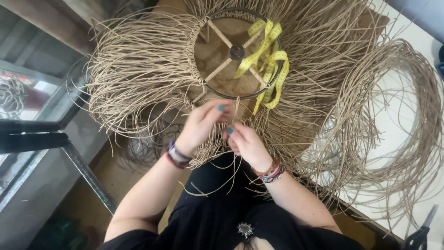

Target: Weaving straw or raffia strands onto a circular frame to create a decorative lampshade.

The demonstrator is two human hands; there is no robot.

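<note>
Head view: left hand [200, 124] and right hand [245, 144] pinch a rattan strand [236, 110].

A white table [407, 28] runs along the right side, its dark edge cutting down toward the lower right corner. On it lies a big loose coil of tan cane strands [397, 139] (looped in a wide ring, ends straying over the edge), and black-handled scissors [420, 234] rest at the bottom right corner, partly out of view

Matt tan fibre strands [138, 69] fringe a dark metal ring [217, 90].
</note>
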